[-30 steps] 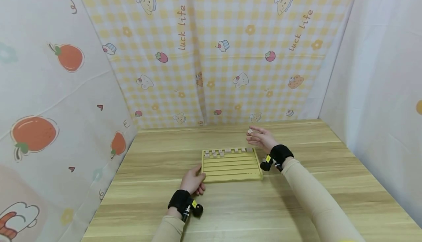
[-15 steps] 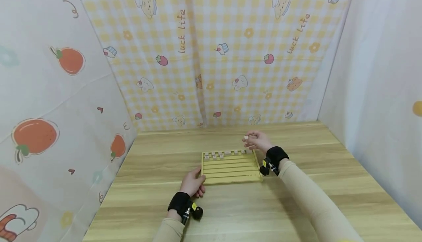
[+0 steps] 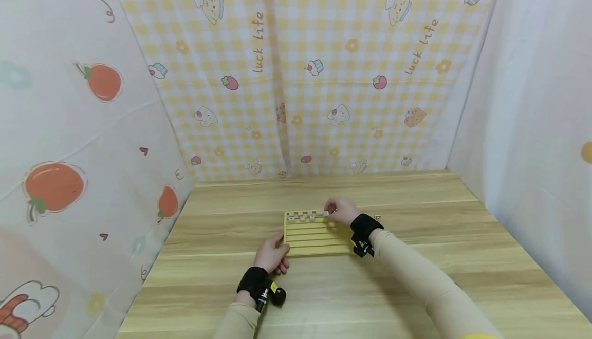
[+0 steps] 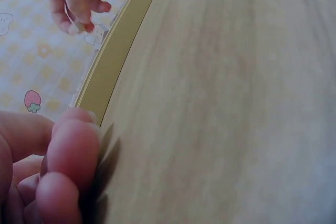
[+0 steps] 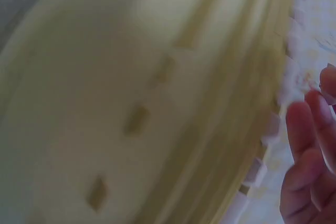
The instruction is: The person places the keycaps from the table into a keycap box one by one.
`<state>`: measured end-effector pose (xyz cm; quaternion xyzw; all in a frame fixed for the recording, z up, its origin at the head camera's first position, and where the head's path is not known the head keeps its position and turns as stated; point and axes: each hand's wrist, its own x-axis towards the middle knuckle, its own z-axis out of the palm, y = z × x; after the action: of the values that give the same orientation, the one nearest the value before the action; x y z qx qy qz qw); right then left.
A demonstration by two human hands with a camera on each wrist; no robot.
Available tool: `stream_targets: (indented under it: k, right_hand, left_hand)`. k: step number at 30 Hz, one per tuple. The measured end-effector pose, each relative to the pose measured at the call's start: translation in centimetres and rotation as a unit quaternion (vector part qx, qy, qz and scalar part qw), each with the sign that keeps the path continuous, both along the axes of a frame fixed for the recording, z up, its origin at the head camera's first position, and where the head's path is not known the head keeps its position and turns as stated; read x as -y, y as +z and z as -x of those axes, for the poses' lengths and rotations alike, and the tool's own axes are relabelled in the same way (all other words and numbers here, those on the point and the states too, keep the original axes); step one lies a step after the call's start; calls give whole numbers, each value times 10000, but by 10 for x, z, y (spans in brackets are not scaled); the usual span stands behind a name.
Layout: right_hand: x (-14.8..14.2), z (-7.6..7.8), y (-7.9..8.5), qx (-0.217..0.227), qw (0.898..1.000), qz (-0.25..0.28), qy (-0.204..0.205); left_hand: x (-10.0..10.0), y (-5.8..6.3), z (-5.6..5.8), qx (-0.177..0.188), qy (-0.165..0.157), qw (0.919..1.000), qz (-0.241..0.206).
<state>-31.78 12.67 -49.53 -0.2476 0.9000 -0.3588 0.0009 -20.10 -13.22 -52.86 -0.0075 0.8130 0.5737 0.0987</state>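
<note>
My left hand (image 3: 271, 257) grips the left edge of a yellow ridged tray (image 3: 314, 250), with the thumb at its rim. In the left wrist view its curled fingers (image 4: 73, 153) lie against the near corner. My right hand (image 3: 342, 211) is over the tray's far right part, covering some of it. Thumb and forefinger pinch a small whitish cube-like tile (image 4: 79, 25), its markings too small to read. Several like tiles (image 3: 302, 219) sit in the tray's two far rows, toward the left. The right wrist view is blurred but shows pale tiles (image 5: 255, 171) along the far edge.
The tray lies on a wood-grain table (image 3: 342, 298). A small pale square piece (image 3: 377, 218) lies right of my right wrist. A yellow checked cloth (image 3: 324, 97) hangs behind, with white printed cloths (image 3: 134, 118) at the sides.
My right hand has moved left and nearer, from behind the tray's far right corner to over its far row, still pinching the tile. My left hand has stayed at the tray's edge.
</note>
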Motion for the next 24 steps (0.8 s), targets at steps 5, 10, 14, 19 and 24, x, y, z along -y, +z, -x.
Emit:
stream_targets:
  k: [5,10,14,19,24]
  right_hand:
    - [11,-8,-1,-125,9980,-578,-245]
    - [16,-12,2,-288,9934,-1043,-381]
    - [17,-12,-4,-476,9894,-1315,-379]
    - [18,-13,-6,-480,9860,-1521,-479]
    - [19,-15,-4,-397,9862,-1521,-511]
  left_hand:
    - [0,1,0,-37,-19,10000,7]
    - [0,-1,-1,-41,-53,10000,-1]
    - [0,-2,-1,-12,-45,10000,25]
    - [-1,0,0,23,-39,10000,2]
    - [-1,0,0,-5,-47,10000,-19]
